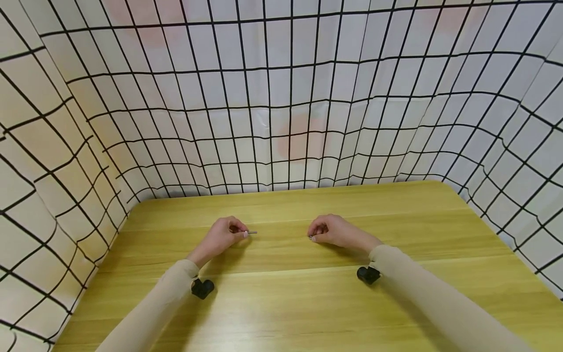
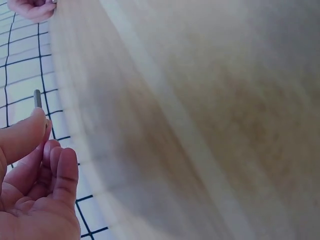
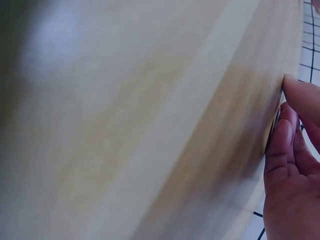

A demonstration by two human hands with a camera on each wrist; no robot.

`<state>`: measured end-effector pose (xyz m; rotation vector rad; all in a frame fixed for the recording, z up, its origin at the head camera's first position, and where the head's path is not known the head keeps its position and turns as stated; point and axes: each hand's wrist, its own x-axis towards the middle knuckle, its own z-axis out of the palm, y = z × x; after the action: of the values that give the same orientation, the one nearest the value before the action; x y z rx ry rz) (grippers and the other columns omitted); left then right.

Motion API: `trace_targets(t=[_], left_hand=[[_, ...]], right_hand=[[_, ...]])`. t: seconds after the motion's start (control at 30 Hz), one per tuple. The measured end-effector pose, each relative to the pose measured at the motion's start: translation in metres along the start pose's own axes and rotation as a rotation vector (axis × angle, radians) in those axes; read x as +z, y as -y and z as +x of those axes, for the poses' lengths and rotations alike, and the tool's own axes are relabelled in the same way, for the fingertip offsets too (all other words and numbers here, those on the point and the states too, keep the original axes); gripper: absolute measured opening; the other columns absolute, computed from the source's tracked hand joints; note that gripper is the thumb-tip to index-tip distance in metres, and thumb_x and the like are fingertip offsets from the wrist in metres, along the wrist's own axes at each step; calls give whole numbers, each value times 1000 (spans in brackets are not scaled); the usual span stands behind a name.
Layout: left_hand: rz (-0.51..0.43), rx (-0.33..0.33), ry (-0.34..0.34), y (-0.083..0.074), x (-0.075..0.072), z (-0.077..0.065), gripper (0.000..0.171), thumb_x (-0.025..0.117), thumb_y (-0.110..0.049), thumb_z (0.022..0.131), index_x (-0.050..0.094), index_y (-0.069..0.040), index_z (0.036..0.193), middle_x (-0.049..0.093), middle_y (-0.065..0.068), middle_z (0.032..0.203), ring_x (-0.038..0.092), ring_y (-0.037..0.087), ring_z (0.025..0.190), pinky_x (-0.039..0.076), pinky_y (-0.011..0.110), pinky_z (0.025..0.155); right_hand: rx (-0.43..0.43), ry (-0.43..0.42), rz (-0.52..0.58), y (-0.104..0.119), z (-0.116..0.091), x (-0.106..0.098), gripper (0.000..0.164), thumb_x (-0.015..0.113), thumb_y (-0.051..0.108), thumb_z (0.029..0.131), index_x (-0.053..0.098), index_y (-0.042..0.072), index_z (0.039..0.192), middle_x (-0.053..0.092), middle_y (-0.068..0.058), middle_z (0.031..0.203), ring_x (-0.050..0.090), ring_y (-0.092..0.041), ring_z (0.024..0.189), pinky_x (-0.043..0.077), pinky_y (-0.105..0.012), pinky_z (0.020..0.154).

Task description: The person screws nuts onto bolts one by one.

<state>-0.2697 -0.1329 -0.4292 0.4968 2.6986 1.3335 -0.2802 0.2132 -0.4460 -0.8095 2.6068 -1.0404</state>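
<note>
My left hand (image 1: 224, 234) is at the left of the table's middle, thumb and fingers pinching a thin grey metal rod (image 1: 252, 232). The rod's tip points right, towards the other hand; in the left wrist view the rod (image 2: 37, 98) sticks out past the thumb, and its other end is hidden by the fingers. Across a gap, my right hand (image 1: 336, 231) pinches a tiny dark metallic piece (image 1: 311, 237) between thumb and fingertips. That piece is mostly covered and too small to tell its kind. The two held things are apart.
Both hands are over a yellow wood-grain table (image 1: 281, 303). A white curtain with a black grid (image 1: 281, 98) surrounds its back and sides. Small black wrist cameras (image 1: 202, 288) hang at the sleeve cuffs.
</note>
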Motion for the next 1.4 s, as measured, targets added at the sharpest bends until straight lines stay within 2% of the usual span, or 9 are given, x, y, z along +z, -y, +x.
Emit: trace_targets(t=[0.43,0.7,1.1,1.3,1.4], left_hand=[[2,26,-35,-9,-5,2,5,72,-6,89,72,-1,90,62,4,87,55,19,81,45,30,70],[10,52,-47,-16,-7,1,4,71,-7,90,73,-3,92,63,3,88,56,18,82,45,32,72],[-68,44,-89,-24,-11,-1,6,70,-7,91,72,-3,95,62,5,91,55,21,84,45,33,71],[-44,51,-115,-26,-8,-4,6,71,-6,90,71,-3,95,60,5,89,53,21,84,45,34,74],[-34,50,-132,-28,-6,-6,6,71,-6,90,70,-3,96,60,4,90,53,21,84,45,34,74]], right_hand=[[32,-16,63,-1,-3,-2,5,70,16,93,72,16,98,66,5,88,56,-16,78,47,-30,71],[87,-79,151,4,-8,-1,12,70,21,94,72,11,102,68,1,92,57,-17,80,48,-30,70],[65,-178,271,17,-9,0,20,68,19,95,69,4,108,68,-7,103,60,-21,91,50,-30,78],[54,-248,322,23,-13,5,22,67,19,95,68,2,109,68,-11,105,63,-23,94,52,-31,79],[77,-291,367,26,-13,7,22,68,19,95,69,3,110,69,-12,106,64,-25,95,52,-32,79]])
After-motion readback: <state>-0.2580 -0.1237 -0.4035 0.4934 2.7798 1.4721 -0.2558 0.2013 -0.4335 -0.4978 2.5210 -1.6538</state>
